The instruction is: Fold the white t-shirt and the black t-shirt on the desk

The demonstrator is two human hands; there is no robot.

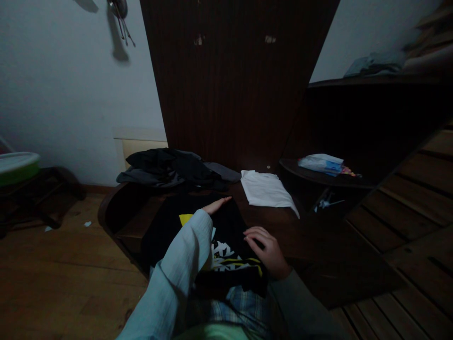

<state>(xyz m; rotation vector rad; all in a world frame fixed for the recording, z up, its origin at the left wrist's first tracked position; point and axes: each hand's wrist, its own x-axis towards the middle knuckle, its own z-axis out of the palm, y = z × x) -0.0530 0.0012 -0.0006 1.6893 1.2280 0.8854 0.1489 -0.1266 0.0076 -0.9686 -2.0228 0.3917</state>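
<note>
At the left edge, a green tub (21,171) sits on a low dark stool (53,174); pale scraps (88,224) lie on the floor (85,255) at lower left. Something with thin prongs (121,12) hangs at upper left. At right, a white-and-blue packet (320,164) rests on a curved shelf (289,168); slatted wood (417,208) fills the right edge.

I'm wearing pale sleeves (177,264), matt cloth, kinda crinkly. Black shirt (164,226) I'm handling is looking like matt cloth too. Dark clothes pile (163,165): showing rumpled, dull fabric. White cloth (265,189) lying pretty smooth. Tall panel (233,94) showing dark wood, finish looking scuffed in spots. Floor (71,264) showing wood planks. Packet (322,164) looking like shiny plastic, green tub (23,172) plastic-looking too. Wall (71,94) looking matt, btw.
</note>
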